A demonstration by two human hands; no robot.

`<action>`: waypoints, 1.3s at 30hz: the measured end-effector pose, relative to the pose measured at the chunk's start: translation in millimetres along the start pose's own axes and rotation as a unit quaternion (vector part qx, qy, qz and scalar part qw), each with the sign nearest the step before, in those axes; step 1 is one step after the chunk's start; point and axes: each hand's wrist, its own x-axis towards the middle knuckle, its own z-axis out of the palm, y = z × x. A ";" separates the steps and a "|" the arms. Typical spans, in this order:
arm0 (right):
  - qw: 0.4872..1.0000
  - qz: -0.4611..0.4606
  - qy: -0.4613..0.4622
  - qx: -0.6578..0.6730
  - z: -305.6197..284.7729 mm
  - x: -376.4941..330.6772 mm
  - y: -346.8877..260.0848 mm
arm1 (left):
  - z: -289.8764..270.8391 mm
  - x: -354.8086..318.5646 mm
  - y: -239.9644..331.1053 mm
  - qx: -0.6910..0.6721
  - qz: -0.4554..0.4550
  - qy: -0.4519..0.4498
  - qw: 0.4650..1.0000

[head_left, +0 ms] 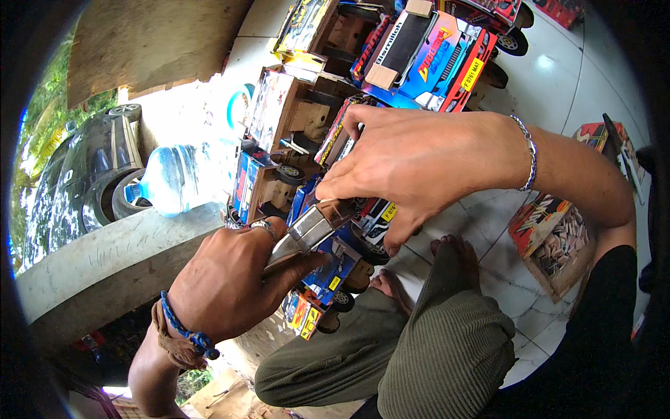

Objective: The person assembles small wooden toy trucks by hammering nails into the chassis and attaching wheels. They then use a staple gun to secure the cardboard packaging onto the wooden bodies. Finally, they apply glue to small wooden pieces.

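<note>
My left hand [234, 269] is wrapped round a shiny silver metal tool [307, 230], perhaps a hand stapler, its far end pointing up and right. Spread above the toy trucks is my right hand [419, 157], palm down, its fingertips close to the tool's far end and its thumb apart. Under that hand lies a toy truck with a white and black front [380, 218]; whether my fingers touch it, I cannot tell. A blue toy truck [328, 269] sits just beyond the left hand.
Several wooden toy trucks line the far side, including a large blue and red one [436, 59]. At right, an open-topped box [534, 227] holds many small pieces. A clear water jug [171, 180] lies behind the concrete ledge [118, 244]; a dark car [66, 188] stands outside.
</note>
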 end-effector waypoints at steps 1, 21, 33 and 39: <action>1.000 -0.003 0.007 -0.003 0.7 0.0 0.3 | -0.7 0.0 0.5 0.015 -0.009 -0.006 1.000; 0.997 -0.023 0.061 0.040 8.8 -1.3 5.0 | 5.6 6.5 2.5 -0.027 -0.043 0.020 0.999; 0.994 -0.037 0.083 0.065 11.8 -1.7 6.0 | 25.4 9.0 -5.7 -0.033 -0.028 0.097 0.994; 0.992 -0.057 0.083 0.069 10.3 -4.1 5.0 | 30.1 8.6 -7.8 -0.025 -0.009 0.100 0.995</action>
